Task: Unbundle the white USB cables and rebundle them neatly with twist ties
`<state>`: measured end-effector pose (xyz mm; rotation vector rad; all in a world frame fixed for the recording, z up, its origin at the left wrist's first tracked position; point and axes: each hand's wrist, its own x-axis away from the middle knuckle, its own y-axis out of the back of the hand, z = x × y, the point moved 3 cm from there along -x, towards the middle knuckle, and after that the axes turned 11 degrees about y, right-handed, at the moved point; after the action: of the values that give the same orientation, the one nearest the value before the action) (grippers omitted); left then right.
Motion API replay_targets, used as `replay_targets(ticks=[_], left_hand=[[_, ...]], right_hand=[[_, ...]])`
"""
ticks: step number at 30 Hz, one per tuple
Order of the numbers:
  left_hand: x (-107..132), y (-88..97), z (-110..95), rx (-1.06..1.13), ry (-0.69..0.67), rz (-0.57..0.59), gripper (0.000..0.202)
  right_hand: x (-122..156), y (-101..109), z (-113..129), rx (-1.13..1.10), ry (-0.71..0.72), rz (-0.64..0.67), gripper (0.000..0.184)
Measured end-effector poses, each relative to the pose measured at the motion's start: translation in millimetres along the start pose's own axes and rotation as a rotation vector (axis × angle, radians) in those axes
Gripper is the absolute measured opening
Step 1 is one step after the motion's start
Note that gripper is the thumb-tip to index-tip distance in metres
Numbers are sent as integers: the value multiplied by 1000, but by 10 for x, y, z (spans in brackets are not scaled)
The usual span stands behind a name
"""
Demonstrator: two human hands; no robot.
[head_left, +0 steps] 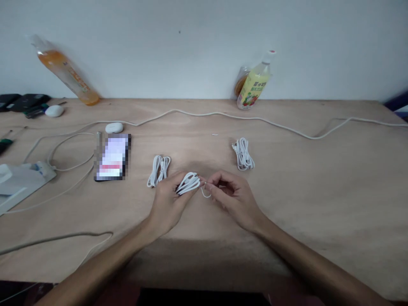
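Note:
A coiled white cable [188, 183] is gripped in my left hand [168, 199], its loops bunched between thumb and fingers. Close beside it, my right hand [234, 193] pinches a thin white strand [205, 195] that bows down between the two hands. Whether this strand is a tie or part of the cable, I cannot tell. Just behind my left hand lies a second coiled white cable [155, 170], partly covered by the hand. Another bundled white cable [243, 154] rests on the table beyond my right hand.
A phone [113, 157] and a white earbud case [114, 128] lie to the left. Against the wall lean an orange drink bottle [68, 76] and a yellow-labelled bottle [255, 85]. A long white cord [197, 114] crosses the wooden table [334, 191]. A power strip [46, 171] sits far left.

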<state>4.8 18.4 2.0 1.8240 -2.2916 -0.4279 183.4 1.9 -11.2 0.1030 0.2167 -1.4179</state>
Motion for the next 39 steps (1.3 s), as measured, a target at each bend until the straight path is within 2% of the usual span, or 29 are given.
replay_targets(ticks=[10,14,19,25,29,39], left_hand=[[64,13,-21,-146,-200,-15,13],[70,-2,-18,-154,-211,-20,16],[71,-13,-18,-122,-152,-17,14],[35,4,-28,9,60,-98,12],[-3,5,-47,84,161,-130,20],[-30,-10,-39,137,215,-85,28]], right_hand=[[27,-30,-12,9,-11,-27,26],[44,-43,-21,19,2,-38,27],[48,-42,0,31,-2,-47,27],[37,-37,33,38,-8,-69,29],[29,-29,51,34,-7,-67,31],[12,6,23,45,-19,-115,33]])
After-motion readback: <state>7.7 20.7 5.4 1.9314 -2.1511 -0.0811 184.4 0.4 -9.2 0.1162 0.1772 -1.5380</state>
